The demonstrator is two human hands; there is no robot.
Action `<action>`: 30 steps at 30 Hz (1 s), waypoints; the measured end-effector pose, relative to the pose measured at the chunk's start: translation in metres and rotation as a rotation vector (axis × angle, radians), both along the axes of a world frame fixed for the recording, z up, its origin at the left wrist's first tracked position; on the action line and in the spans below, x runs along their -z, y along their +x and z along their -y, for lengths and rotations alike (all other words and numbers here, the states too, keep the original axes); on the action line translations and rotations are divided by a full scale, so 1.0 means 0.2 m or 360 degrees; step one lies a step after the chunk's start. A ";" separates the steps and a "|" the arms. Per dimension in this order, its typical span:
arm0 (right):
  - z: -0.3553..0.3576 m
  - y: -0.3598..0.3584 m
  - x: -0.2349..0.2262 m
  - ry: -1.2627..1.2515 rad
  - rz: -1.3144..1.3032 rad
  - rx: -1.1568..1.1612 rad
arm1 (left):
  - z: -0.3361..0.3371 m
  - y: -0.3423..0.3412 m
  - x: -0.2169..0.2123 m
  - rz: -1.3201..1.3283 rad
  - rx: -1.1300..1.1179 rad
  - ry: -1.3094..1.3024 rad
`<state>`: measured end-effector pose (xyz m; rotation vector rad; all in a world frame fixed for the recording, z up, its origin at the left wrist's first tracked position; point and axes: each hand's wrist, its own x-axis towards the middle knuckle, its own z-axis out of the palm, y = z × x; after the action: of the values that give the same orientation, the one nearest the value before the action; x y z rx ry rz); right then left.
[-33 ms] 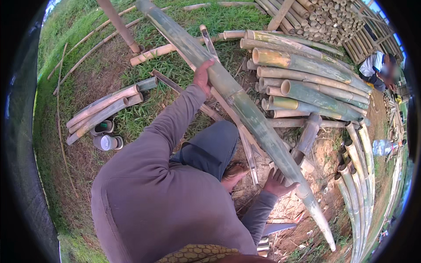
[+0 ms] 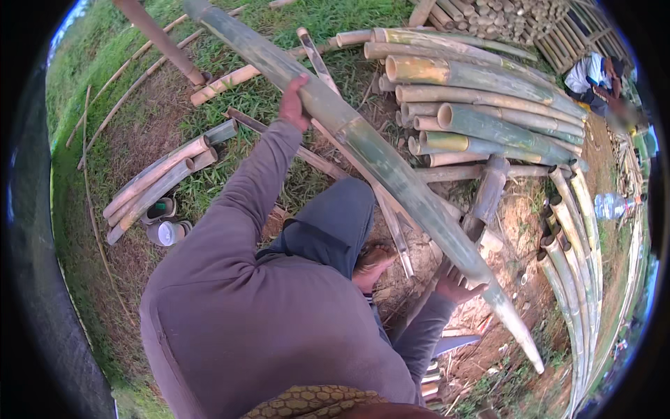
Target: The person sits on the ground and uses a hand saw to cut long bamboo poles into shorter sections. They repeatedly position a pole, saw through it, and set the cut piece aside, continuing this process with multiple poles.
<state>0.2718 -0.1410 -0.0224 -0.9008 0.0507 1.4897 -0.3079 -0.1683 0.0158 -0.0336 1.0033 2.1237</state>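
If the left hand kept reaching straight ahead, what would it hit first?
The left hand already grips the long bamboo pole. Beyond it, probably the stacked bamboo poles, though depth is unclear.

The setting is outdoors in daylight. The ground (image 2: pixel 160 119) is bare brown earth patched with green grass (image 2: pixel 328 21). A heap of cut green and yellow bamboo poles (image 2: pixel 488 112) lies at the upper right, with a stack of thinner poles (image 2: pixel 502 17) beyond it. Split bamboo strips (image 2: pixel 579 237) curve along the right edge near a clear plastic bottle (image 2: pixel 614 204). Short bamboo sections (image 2: pixel 157 178) rest on the left beside two small cups (image 2: pixel 166 222). Another person (image 2: pixel 593 73) sits far off.
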 end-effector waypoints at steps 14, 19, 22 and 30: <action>-0.30 -0.64 -0.07 -0.0055 -0.0124 -0.0115 | -0.07 -0.29 0.19 0.0162 -0.0002 0.0040; -0.31 -0.96 0.03 -0.0192 -0.0050 -0.0421 | -0.38 -0.50 0.44 0.0019 0.0029 -0.0219; -0.25 -0.85 0.14 -0.0269 0.0452 -0.0967 | -0.36 -0.62 0.54 -0.0012 0.0038 -0.0525; -0.16 -0.76 0.37 0.1353 0.3319 -0.1751 | -0.59 -0.46 0.53 -0.0212 -0.0436 -0.1213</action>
<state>0.1193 -0.1096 -0.0970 -1.3282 -2.6364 0.5032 -0.3994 -0.0493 -0.0905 -0.4260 1.9257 1.8635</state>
